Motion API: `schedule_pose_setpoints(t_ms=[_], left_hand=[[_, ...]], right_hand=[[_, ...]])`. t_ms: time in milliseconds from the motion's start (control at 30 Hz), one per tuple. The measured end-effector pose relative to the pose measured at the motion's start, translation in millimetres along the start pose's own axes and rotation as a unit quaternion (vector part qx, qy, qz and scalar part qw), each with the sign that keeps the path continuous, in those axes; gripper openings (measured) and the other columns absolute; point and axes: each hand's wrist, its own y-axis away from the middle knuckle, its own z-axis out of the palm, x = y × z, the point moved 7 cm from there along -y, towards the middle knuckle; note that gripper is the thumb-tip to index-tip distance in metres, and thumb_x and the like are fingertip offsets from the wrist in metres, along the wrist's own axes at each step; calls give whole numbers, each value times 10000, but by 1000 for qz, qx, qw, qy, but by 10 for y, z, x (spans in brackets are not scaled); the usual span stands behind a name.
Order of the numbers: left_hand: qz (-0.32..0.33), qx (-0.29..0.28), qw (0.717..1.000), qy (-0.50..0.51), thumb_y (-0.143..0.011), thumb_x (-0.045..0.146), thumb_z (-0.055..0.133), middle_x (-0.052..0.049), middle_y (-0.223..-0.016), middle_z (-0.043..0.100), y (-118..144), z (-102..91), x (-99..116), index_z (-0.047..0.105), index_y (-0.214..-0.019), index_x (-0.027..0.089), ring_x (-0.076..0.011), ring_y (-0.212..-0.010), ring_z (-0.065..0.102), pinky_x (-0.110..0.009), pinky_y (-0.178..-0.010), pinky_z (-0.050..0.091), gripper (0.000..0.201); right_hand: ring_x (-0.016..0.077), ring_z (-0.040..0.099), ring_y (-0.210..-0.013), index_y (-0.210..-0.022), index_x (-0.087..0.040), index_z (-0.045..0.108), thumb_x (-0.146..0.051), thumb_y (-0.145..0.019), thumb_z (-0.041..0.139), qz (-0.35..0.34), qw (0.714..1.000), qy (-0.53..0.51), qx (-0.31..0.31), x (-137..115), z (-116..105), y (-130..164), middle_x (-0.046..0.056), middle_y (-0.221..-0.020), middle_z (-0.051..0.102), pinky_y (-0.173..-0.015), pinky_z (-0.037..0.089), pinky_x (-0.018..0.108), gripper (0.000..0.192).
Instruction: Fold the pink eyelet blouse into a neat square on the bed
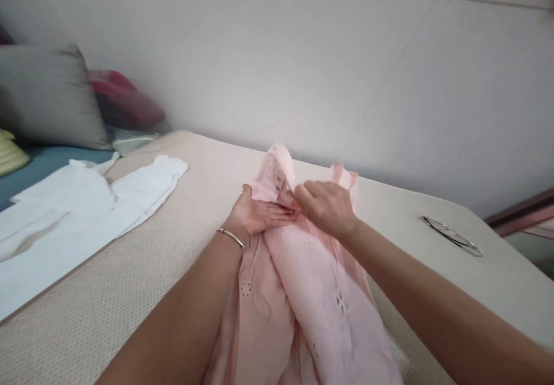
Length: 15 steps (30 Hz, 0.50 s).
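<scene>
A pale pink garment with cut-out eyelet flowers lies in front of me and runs off the bottom of the view. My left hand, with a silver bangle at the wrist, rests palm up on its upper part, fingers stretched out and their tips partly under the cloth. My right hand is closed on a fold of the garment just right of those fingertips. Beyond the hands, a raised eyelet edge stands up on the left and a strap-like end shows on the right.
White folded clothing lies at the left. Behind it are a grey cushion and a dark pink item. A pair of glasses sits on the white surface at the right. A pale wall rises behind.
</scene>
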Motion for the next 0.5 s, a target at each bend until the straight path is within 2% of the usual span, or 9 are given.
schedule_pose_setpoints(t_ms=[67,100,167,200,267,333,433,500], left_hand=[[10,24,999,-18,-824,882,111,-275,-1137,689,88,-48,94,528,-1324,30,-385,-1122,663,-520,-923,533,1072],[21,50,998,-37,-857,852,189,-240,-1078,716,134,-86,144,569,-1275,64,-370,-1076,682,-511,-913,539,970],[29,98,991,-87,-888,769,385,-187,-978,744,223,-154,211,632,-1169,104,-345,-989,708,-479,-886,553,763],[23,112,987,-109,-881,711,488,-168,-933,750,259,-175,226,654,-1116,116,-333,-946,716,-461,-870,560,661],[8,124,983,-137,-849,526,645,-132,-839,750,311,-201,231,679,-1023,132,-302,-849,728,-425,-836,575,432],[-9,136,980,-145,-790,306,702,-106,-765,741,340,-229,212,684,-966,131,-273,-760,728,-401,-805,587,248],[-45,152,975,-157,-725,154,694,-107,-781,749,351,-255,146,681,-977,116,-270,-743,730,-406,-785,597,255],[-56,150,972,-170,-723,148,699,-123,-823,759,341,-245,119,681,-998,110,-276,-771,734,-411,-784,598,279]], right_hand=[[219,542,-735,-919,-230,654,-282,-1040,394,-51,998,-31,3,-350,-198,396,82,-815,639,-660,342,356,291],[223,537,-720,-904,-233,649,-355,-1035,433,-56,997,-51,-3,-490,-263,582,79,-802,634,-643,353,360,281],[237,549,-717,-876,-243,637,-538,-986,499,-31,993,-109,-27,-649,-340,885,85,-815,642,-622,389,368,344],[237,557,-705,-865,-251,630,-593,-965,501,0,989,-144,-36,-645,-367,994,84,-811,646,-610,404,368,379],[224,569,-663,-856,-274,613,-611,-971,444,110,971,-211,-34,-437,-405,1137,75,-785,652,-595,428,360,395],[217,586,-633,-867,-296,594,-584,-987,374,262,938,-227,-11,-27,-394,1242,64,-758,660,-599,443,358,382],[266,639,-701,-925,-305,583,-598,-937,437,448,878,-167,-22,584,-206,1397,69,-795,700,-635,460,394,328],[292,661,-751,-923,-291,592,-595,-871,543,505,841,-182,-59,830,46,1479,75,-816,715,-637,475,405,312]])
